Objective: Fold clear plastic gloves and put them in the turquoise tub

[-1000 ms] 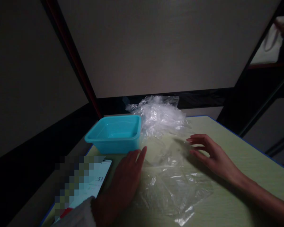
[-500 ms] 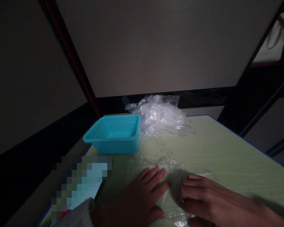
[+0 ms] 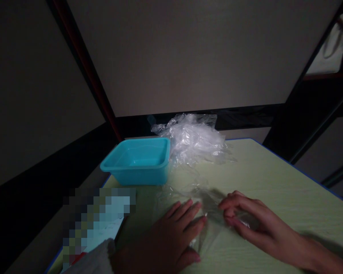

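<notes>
At lower centre, the left hand (image 3: 177,236) lies spread on a thin, clear plastic sheet (image 3: 212,228); the right hand (image 3: 270,228) appears to pinch it (folding, I'd guess). The next move probably calls for steady left-hand pressure.

A thin, clear plastic bag (image 3: 208,230) lies on the table (image 3: 274,175), so see-through that the pale tabletop shows through it. It is loose and wrinkled, with faint bright streaks along its creases. The far part spreads flat, its crumpled edge rising a little beyond the fingertips of the left hand (image 3: 174,236), which rests palm down on it. Between the hands, the film runs in soft folds toward the right hand (image 3: 274,232), where a small shiny piece shows between thumb and fingers. Its near edge is hard to make out.
</notes>
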`<act>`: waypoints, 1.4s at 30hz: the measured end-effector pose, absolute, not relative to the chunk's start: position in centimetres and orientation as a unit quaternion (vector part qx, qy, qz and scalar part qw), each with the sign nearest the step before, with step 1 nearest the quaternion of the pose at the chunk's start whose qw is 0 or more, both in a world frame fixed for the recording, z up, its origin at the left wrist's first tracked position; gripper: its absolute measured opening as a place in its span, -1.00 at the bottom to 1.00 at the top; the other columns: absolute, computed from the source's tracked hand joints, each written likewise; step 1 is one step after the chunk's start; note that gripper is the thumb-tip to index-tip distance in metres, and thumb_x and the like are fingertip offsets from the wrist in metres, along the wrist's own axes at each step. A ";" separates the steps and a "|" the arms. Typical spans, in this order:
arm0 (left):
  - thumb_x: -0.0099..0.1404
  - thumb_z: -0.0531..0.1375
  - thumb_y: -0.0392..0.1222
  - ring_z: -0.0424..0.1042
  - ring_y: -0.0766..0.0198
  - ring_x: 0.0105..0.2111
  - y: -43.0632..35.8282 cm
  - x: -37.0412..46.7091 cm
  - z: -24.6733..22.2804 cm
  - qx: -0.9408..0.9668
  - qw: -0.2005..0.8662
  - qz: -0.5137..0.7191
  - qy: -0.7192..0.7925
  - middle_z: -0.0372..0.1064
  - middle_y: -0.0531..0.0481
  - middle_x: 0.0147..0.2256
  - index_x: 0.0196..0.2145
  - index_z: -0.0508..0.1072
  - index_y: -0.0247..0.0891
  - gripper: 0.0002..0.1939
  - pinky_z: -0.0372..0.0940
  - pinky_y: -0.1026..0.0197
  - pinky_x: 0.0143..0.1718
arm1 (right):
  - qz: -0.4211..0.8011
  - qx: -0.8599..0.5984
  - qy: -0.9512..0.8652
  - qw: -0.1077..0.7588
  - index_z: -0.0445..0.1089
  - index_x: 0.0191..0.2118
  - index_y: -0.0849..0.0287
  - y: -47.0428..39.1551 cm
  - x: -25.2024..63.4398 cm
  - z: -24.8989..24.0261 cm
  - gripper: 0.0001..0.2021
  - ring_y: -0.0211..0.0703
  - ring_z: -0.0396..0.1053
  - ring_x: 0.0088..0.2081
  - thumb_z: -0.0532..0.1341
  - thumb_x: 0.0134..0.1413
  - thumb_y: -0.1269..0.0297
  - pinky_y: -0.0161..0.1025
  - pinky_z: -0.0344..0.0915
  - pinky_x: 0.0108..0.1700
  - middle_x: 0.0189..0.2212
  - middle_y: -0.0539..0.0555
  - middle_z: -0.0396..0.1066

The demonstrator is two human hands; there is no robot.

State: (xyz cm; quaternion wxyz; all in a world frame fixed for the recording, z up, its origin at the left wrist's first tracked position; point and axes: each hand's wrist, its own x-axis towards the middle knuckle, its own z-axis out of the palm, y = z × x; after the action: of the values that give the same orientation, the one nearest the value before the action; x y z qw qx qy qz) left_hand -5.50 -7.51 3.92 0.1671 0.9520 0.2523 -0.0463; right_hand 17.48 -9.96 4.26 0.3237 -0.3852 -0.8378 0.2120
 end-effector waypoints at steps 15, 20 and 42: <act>0.29 0.14 -0.06 -0.18 -0.01 0.26 -7.9 -5.7 4.1 0.958 0.153 -0.029 0.240 -0.16 -0.23 0.27 0.22 0.07 -0.31 -0.38 -0.09 -0.05 0.20 | 0.109 -0.459 -0.763 0.442 0.31 -0.33 0.10 -9.0 19.3 4.3 -0.94 -0.17 0.35 -0.45 0.10 0.11 0.35 -0.26 0.29 -0.42 -0.50 0.01 0.37; 0.38 -0.02 -0.06 0.02 -0.04 0.20 -8.4 -5.2 2.9 0.971 0.131 0.013 0.200 0.01 -0.28 0.21 0.17 0.14 -0.31 -0.53 0.03 -0.05 0.14 | 0.058 -0.374 -0.866 0.327 0.34 -0.24 0.15 -9.0 19.2 4.8 -0.87 -0.14 0.37 -0.36 0.06 0.15 0.42 -0.18 0.29 -0.30 -0.42 0.06 0.42; 0.31 0.05 0.06 -0.26 -0.24 0.24 -8.2 -4.9 2.1 0.956 0.161 -0.054 0.238 -0.26 -0.33 0.26 0.24 0.01 -0.31 -0.35 -0.15 -0.37 0.12 | 0.091 -0.392 -0.905 0.140 0.04 0.24 0.19 -7.1 18.9 2.3 -0.50 -0.02 0.11 0.19 0.02 0.24 0.13 0.13 0.01 0.19 0.17 0.19 0.17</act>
State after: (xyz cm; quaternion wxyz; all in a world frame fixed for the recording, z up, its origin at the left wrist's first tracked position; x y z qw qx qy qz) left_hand -4.93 -8.21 2.06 0.1607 0.9563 0.2382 -0.0545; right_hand 18.94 -7.10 2.28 0.1402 -0.3923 -0.9045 0.0909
